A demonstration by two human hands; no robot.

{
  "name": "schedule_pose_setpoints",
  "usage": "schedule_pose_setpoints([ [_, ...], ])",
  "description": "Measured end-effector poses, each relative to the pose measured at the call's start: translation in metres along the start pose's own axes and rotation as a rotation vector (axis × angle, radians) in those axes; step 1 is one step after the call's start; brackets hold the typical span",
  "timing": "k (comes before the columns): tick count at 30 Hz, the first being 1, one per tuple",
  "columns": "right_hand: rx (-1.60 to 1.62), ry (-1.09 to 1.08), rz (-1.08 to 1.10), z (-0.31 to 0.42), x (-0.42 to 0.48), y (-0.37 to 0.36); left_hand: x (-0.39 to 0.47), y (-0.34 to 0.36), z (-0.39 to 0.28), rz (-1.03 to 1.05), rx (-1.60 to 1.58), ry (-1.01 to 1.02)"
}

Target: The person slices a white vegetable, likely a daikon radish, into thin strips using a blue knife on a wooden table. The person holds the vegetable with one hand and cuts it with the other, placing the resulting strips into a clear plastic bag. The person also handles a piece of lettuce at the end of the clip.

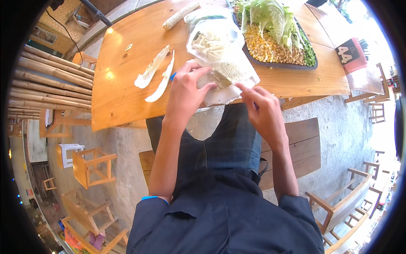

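Note:
At the table's near edge, a flat heap of pale, fine granules (226,74) lies on a white sheet (222,96), whose material I cannot make out. My left hand (187,87) rests at the heap's left side, thumb and index finger apart on its edge. A small blue thing (173,76) pokes out beside that hand, mostly hidden. From the right, my right hand (263,101) reaches the sheet's edge with its index fingertip; its other fingers curl under, out of sight. Just beyond the heap sits a clear plastic bag (234,41) of whitish strips (211,44).
A dark tray (285,65) at the back right holds corn kernels (258,44), brown grains, chopped greens and leafy cabbage (266,19). Two pale leaf ribs (161,79) and a bare corncob (180,16) lie leftward on the wooden table (127,104). A pink holder (355,55) stands far right.

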State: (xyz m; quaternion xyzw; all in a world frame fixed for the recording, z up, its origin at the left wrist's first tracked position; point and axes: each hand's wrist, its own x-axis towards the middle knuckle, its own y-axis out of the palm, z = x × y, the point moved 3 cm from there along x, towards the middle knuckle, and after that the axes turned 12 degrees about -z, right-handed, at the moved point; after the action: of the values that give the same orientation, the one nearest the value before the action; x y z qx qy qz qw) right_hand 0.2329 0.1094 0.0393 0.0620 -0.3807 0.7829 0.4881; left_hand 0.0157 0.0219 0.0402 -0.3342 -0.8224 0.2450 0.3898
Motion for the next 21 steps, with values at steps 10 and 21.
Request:
schedule_pose_setpoints([
  [10,0.067,0.173,-0.033,-0.002,-0.011,0.006,-0.004,0.004,-0.008,-0.003,-0.145,-0.063],
  [21,0.342,0.523,0.052,0.009,-0.018,0.022,-0.010,0.015,-0.005,-0.119,-0.287,-0.112],
])
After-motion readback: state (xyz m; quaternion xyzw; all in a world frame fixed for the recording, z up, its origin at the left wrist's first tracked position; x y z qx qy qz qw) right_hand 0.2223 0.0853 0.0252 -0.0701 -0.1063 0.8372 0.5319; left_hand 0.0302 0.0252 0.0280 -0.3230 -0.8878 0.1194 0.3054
